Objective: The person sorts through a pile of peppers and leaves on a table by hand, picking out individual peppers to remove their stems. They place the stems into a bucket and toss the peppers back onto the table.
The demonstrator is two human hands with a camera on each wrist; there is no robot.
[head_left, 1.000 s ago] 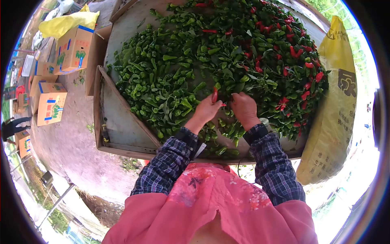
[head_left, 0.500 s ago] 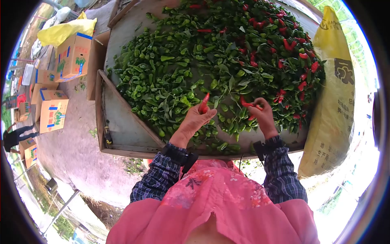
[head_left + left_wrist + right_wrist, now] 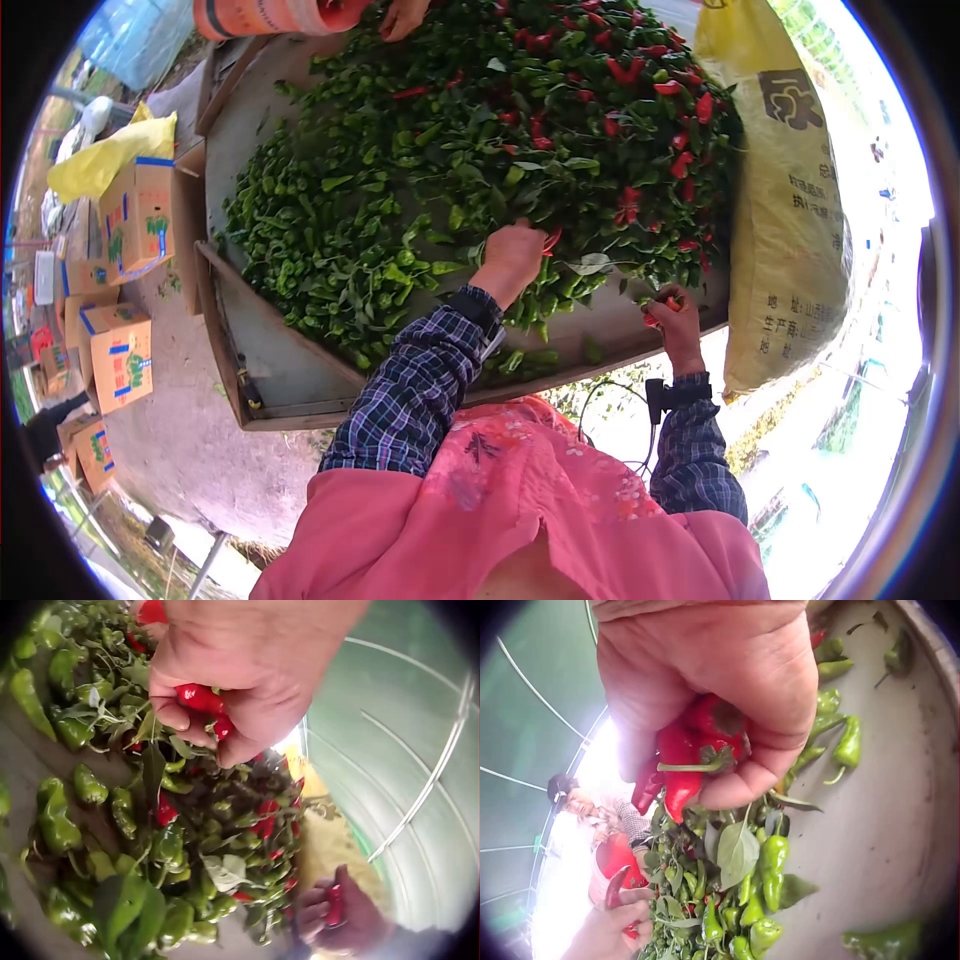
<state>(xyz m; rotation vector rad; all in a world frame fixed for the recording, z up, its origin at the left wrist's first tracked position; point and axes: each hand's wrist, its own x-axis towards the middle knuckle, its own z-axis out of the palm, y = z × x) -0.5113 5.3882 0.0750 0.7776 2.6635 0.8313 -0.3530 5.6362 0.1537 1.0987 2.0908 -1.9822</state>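
Note:
In the head view my left hand [image 3: 512,262] reaches into the heap of green peppers [image 3: 310,235]. Its curled fingers hold red peppers [image 3: 201,699], seen close up in the left wrist view. Lower and to the right, my right hand [image 3: 677,325] is over the front edge of the table, at the heap's near right corner. It grips several red peppers [image 3: 682,761], one with its green stem showing in the right wrist view. Leaves and more red peppers [image 3: 628,205] are mixed through the right side of the heap.
A wooden-framed table [image 3: 290,415] bears the heap. Along its right side leans a full yellow sack [image 3: 790,250]. Another person's hand [image 3: 403,18] is at the far edge, beside a red bucket [image 3: 275,15]. Cardboard boxes [image 3: 120,350] stand on the ground at left.
My left hand has moved forward and right into the heap. My right hand, holding red peppers, has drawn toward the right front edge. A red bucket and another person's hand have come into view.

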